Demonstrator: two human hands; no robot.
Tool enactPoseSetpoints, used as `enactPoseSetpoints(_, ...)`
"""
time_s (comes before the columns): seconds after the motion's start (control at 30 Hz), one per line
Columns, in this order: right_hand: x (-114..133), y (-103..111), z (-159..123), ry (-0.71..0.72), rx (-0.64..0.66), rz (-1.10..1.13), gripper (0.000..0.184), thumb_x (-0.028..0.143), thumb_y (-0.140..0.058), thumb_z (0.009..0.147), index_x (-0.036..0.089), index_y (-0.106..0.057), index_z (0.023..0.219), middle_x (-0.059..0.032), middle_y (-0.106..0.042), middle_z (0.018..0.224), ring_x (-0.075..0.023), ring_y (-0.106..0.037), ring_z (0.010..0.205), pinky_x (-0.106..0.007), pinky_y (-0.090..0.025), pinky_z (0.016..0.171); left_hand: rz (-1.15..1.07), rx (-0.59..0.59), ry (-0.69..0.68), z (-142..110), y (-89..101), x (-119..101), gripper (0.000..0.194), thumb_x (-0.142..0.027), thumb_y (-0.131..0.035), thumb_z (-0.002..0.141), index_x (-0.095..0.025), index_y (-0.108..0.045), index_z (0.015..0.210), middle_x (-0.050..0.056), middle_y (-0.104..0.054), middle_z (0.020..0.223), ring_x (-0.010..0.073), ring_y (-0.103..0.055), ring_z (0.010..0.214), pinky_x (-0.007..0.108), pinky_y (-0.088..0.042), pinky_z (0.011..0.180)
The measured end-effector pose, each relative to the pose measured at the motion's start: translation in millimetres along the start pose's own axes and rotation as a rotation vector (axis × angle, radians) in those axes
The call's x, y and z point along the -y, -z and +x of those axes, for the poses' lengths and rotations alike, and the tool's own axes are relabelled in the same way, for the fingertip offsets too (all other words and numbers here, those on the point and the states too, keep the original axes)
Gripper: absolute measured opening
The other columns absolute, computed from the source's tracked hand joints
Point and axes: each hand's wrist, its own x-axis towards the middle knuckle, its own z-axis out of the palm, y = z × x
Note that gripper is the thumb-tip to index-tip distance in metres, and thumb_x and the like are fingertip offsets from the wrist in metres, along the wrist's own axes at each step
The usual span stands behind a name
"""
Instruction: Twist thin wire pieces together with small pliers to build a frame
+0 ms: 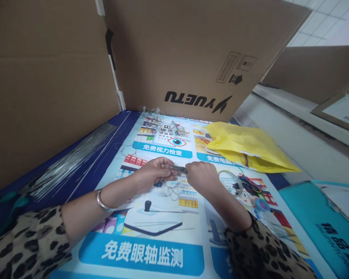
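My right hand (205, 176) is closed in a fist around pliers (179, 169), whose grey metal jaws point left while the handles are hidden in the palm. Touching the jaws' tip, my left hand (155, 174) has thumb and fingers pinched together on a thin wire. Fine loops of wire (173, 190) hang just below the fingers, above the printed poster (192, 217). Whether the jaws grip the wire is too small to tell.
Tangled thin wires (155, 118) lie at the back. A bundle of straight wires (75, 159) is at left. To the right are a yellow bag (250, 145), a tape roll (231, 182), coloured cords (251, 184) and a teal box (322, 221). Cardboard panels (174, 50) stand behind.
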Motion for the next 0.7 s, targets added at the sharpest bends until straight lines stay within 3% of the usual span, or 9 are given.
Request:
enactPoseSetpoints(0.2, 4.4, -2.2, -1.9, 0.015, -0.04, 0.016, 0.024, 0.017, -0.039, 0.076, 0.019, -0.062, 0.083, -0.0085, -0.064, 0.08, -0.0178, -0.059, 0.073, -0.025, -0.037, 0.062, 0.161, -0.109, -0.034, 3.3, -0.3, 6.3, 0.024, -0.017, -0.069, 0.062, -0.014, -0.051, 0.077, 0.007, -0.066, 0.075, 0.0157, -0.064, 0.069, 0.023, -0.047, 0.059)
enactPoseSetpoints(0.47, 7.1, -1.8, -2.1, 0.029, -0.029, 0.01, 0.023, 0.017, -0.04, 0.076, 0.018, -0.062, 0.083, -0.0092, -0.064, 0.081, -0.0177, -0.059, 0.074, -0.026, -0.037, 0.061, 0.268, -0.044, -0.041, 5.8, 5.7, 12.1, 0.027, -0.023, -0.068, 0.063, -0.014, -0.05, 0.081, 0.01, -0.066, 0.073, 0.0156, -0.062, 0.063, 0.025, -0.046, 0.054)
enactPoseSetpoints(0.7, 7.2, -1.7, -2.4, 0.025, -0.027, 0.003, 0.023, 0.016, -0.04, 0.075, 0.019, -0.061, 0.084, -0.0085, -0.064, 0.082, -0.018, -0.059, 0.075, -0.026, -0.037, 0.062, 0.312, -0.084, -0.068, 5.1, 4.5, 12.1, 0.026, -0.023, -0.067, 0.064, -0.015, -0.047, 0.078, 0.007, -0.066, 0.067, 0.0133, -0.061, 0.055, 0.023, -0.046, 0.049)
